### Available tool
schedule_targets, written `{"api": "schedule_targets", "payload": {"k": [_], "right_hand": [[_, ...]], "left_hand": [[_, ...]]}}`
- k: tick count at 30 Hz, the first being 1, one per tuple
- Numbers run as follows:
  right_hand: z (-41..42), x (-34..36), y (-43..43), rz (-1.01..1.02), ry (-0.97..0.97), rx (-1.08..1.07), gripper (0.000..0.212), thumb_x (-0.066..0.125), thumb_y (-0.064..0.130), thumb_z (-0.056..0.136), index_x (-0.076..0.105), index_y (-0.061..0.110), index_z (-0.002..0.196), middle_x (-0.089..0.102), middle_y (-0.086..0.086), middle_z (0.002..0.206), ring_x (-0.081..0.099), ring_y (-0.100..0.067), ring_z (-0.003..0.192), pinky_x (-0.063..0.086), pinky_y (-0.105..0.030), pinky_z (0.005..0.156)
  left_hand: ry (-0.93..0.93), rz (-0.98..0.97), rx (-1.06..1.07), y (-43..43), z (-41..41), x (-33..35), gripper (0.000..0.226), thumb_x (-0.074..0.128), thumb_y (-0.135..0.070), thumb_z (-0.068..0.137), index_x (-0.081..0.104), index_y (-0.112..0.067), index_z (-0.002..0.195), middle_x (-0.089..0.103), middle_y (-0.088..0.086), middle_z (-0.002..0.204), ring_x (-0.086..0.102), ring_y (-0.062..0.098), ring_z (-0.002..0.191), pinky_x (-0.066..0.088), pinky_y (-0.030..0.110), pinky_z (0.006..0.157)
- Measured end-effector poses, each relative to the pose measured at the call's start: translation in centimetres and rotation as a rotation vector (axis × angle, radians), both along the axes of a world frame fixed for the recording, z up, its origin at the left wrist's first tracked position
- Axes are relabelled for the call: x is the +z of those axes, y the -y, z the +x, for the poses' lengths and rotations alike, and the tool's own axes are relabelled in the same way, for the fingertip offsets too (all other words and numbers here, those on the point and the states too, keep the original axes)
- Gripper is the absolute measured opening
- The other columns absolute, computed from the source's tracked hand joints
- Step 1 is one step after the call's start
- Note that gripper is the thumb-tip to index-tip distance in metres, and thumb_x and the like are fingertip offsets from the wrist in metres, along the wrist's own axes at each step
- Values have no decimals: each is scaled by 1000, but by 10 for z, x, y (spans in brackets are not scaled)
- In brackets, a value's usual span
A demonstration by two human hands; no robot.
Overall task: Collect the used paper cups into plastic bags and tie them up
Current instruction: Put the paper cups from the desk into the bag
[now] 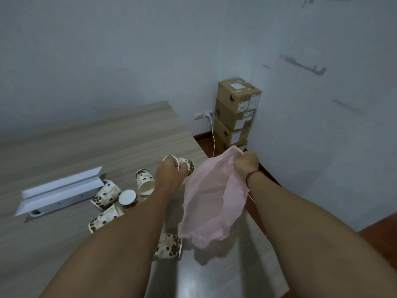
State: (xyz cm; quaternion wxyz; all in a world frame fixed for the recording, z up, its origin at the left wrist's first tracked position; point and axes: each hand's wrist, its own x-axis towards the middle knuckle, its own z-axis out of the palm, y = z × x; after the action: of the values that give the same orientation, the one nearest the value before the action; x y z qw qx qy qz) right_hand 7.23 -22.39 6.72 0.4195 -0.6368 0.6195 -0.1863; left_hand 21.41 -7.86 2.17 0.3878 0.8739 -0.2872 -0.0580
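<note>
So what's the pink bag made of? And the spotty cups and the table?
The pink bag: thin plastic film, it seems; see-through, crinkled and limp. The cups: paper, matt, with printed coffee beans and rolled white rims. The table: wood-look top, grain lines and a slight sheen, probably laminate.

The tabletop [107, 134] is pale wood-grain laminate, smooth, with a soft sheen near its front edge. Each paper cup [189, 166] is matt printed paper. The plastic bag [210, 203] is thin pink film, translucent and crinkled. The cardboard boxes [234, 112] look matt brown; the floor [382, 231] is glossy reddish wood.
</note>
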Motion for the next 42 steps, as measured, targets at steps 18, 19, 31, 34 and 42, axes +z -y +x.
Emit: {"api": "schedule_targets", "payload": {"k": [18,19,31,34,42], "right_hand": [[17,10,-17,79,60,-57,43,52,24,95,51,-3,130,54,-20,135,53,-33,125,44,-35,99],[19,9,-16,86,50,-66,42,50,22,96,51,-3,130,54,-20,135,53,-32,125,44,-34,100],[21,43,8,153,224,-171,43,46,17,97,43,-2,135,50,-18,139,49,-31,128,41,-32,101],[20,56,21,102,304,-288,39,45,10,98,44,-3,135,50,-18,138,50,-31,128,41,-32,103],[21,56,18,-22,309,-333,38,47,5,95,46,-5,132,51,-20,137,51,-34,127,43,-35,101]], "left_hand": [[-383,-243,-351,28,-45,42,38,65,-10,81,45,-14,49,43,2,51,46,17,54,37,22,49],[-394,-270,-341,29,-43,44,39,65,-9,81,45,-14,48,43,3,51,45,17,54,36,22,50],[-365,-152,-313,38,-45,33,31,70,-14,77,51,-16,52,48,-3,53,45,8,50,40,22,55],[-209,-210,-224,39,-34,36,41,70,-17,76,42,-22,47,41,-7,48,37,8,47,35,23,54],[-39,-292,-195,47,-27,44,40,68,-18,74,40,-22,47,42,-8,46,38,9,47,33,23,52]]}}
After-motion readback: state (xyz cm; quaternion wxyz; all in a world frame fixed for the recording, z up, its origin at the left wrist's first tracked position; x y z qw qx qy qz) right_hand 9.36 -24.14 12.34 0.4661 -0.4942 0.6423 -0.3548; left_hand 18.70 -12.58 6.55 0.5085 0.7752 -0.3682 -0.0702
